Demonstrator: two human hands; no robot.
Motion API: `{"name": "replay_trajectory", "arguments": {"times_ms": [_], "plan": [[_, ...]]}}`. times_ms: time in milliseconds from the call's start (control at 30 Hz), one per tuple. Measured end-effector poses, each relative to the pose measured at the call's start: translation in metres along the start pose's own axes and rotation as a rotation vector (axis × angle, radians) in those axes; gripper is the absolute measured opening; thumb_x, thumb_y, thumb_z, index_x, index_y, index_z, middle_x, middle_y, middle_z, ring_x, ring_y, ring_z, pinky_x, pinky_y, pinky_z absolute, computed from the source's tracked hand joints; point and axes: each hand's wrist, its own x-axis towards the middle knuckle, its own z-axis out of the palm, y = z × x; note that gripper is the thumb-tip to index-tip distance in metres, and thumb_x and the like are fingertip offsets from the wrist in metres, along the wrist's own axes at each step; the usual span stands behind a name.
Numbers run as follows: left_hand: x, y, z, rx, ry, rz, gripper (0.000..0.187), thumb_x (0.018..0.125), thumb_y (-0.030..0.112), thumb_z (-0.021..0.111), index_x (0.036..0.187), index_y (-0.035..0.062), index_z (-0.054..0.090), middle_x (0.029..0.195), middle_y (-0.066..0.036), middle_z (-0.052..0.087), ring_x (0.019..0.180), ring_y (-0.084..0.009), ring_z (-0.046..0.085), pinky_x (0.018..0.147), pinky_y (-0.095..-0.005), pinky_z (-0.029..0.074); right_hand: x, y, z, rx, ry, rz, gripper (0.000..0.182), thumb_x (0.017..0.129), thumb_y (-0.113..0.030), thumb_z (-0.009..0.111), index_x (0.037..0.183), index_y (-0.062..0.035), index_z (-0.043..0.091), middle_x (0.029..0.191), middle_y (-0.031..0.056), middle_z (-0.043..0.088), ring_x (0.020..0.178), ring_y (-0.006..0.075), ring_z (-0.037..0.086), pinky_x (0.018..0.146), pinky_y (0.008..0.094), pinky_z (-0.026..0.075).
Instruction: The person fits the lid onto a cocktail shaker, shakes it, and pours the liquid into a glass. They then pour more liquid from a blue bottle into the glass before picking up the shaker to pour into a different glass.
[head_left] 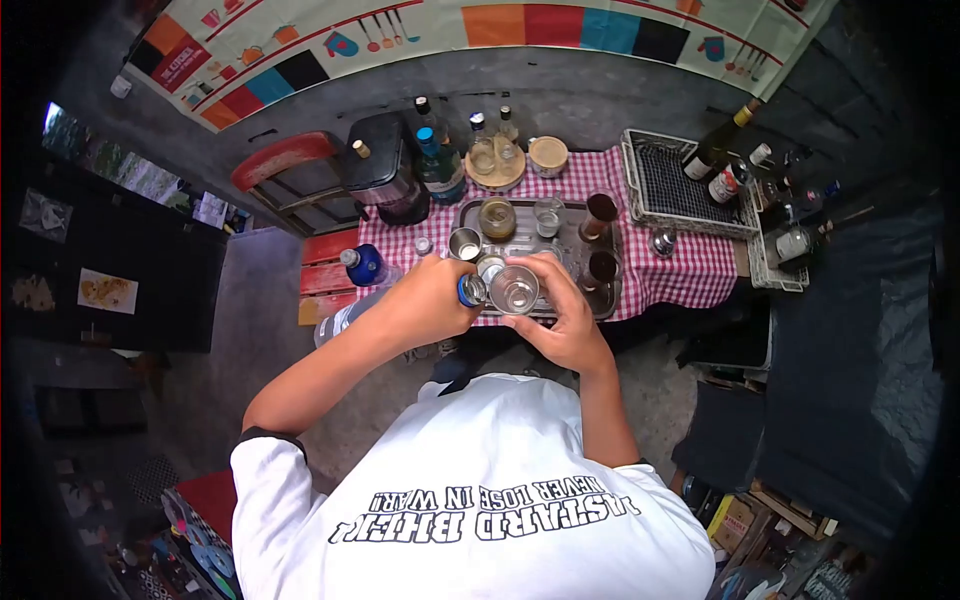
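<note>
My left hand (432, 297) is closed round a small blue-rimmed object (470, 291) with a clear, shiny end; most of it is hidden by the fingers. Right beside that end, my right hand (562, 325) grips a clear drinking glass (515, 290), thumb and fingers on its sides. The glass is seen from above, over the near edge of a metal tray (535, 208). On the tray, a metal cup (465, 244) stands by my left hand. An amber-toned glass jar (497, 219), a clear glass (547, 217) and two dark brown tumblers (600, 215) are farther back.
A blue bottle (366, 265) stands left on the checked tablecloth (690, 262). Behind it are a black coffee machine (385, 165), a teal bottle (440, 165) and a round wooden stand (496, 180). At right, a wire basket (650, 195) is near several bottles and a metal shaker top (662, 242).
</note>
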Motion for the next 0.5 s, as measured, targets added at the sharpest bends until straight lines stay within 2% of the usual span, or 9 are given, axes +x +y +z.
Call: {"name": "replay_trajectory", "arguments": {"times_ms": [67,133,267,333,500], "plan": [[0.004,0.009,0.011,0.026,-0.017,0.018,0.014,0.075,0.007,0.069,0.080,-0.0054,0.067,0.072,-0.026,0.065,0.072,-0.0387,0.068,0.061,-0.0420,0.050,-0.013,-0.002,-0.008,-0.121,0.007,-0.014,0.058,0.079,-0.008,0.076,0.131,-0.0009,0.053,0.121,0.0099,0.051,0.115,0.0207,0.054,0.100,0.0330,0.044],[0.008,0.022,0.017,0.004,-0.099,-0.012,0.016,0.076,0.006,0.066,0.086,-0.0060,0.069,0.079,-0.028,0.067,0.077,-0.0435,0.067,0.069,-0.0461,0.054,-0.025,-0.003,-0.014,-0.141,0.028,0.001,0.058,0.078,-0.009,0.077,0.131,-0.0016,0.053,0.120,0.0102,0.052,0.114,0.0216,0.054,0.100,0.0335,0.043],[0.013,0.033,0.034,0.011,-0.137,0.017,0.017,0.077,0.007,0.067,0.088,-0.0057,0.069,0.079,-0.028,0.067,0.078,-0.0434,0.067,0.069,-0.0464,0.054,-0.044,-0.006,-0.024,-0.199,0.053,0.041,0.058,0.079,-0.009,0.076,0.131,-0.0037,0.052,0.121,0.0123,0.053,0.114,0.0258,0.055,0.099,0.0358,0.043],[0.016,0.031,0.045,0.059,-0.131,0.085,0.021,0.074,0.006,0.070,0.090,-0.0072,0.069,0.075,-0.026,0.067,0.074,-0.0394,0.069,0.065,-0.0413,0.053,-0.052,-0.008,-0.028,-0.224,0.055,0.050,0.058,0.081,-0.010,0.075,0.133,-0.0044,0.050,0.122,0.0138,0.053,0.115,0.0283,0.056,0.099,0.0370,0.044],[0.025,0.032,0.059,0.132,-0.187,0.103,0.025,0.072,0.007,0.072,0.093,-0.0063,0.070,0.080,-0.026,0.068,0.080,-0.0396,0.069,0.069,-0.0415,0.054,-0.067,-0.009,-0.033,-0.253,0.079,0.050,0.058,0.081,-0.010,0.074,0.133,-0.0042,0.049,0.125,0.0147,0.052,0.116,0.0308,0.055,0.099,0.0387,0.044]]}}
